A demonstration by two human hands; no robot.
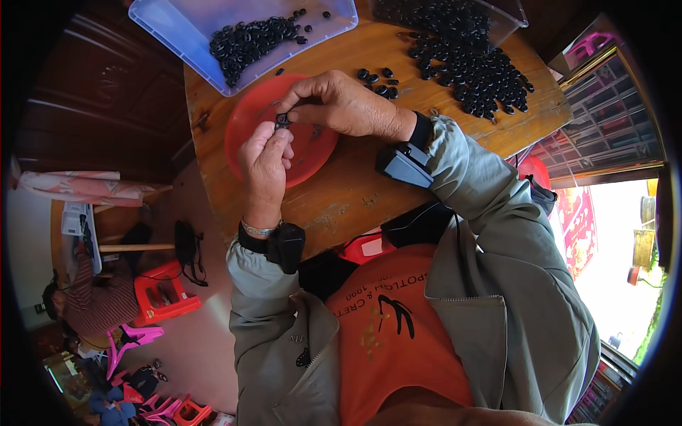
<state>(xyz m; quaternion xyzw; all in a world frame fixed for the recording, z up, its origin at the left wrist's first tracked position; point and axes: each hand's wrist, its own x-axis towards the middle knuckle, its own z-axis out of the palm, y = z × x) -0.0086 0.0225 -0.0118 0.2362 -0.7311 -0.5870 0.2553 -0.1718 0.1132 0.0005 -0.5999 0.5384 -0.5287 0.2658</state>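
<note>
Above a shallow red basin (240,138), both my hands meet on one small black part (282,119). My left hand (266,160) pinches it from below between thumb and fingertips. My right hand (348,103) closes on it from the other side with thumb and forefinger. A thin strand shows beside the right fingertips, over the basin; what it is I cannot tell. Several small round black pieces (381,82) lie on the wooden table (341,188) just beyond my right hand.
A translucent bin (167,42) with black pieces (249,46) stands at the far left of the table. A clear container (504,11) at the back right has a spread pile (483,78) before it. Left, a person (99,302) sits near a red stool (167,295).
</note>
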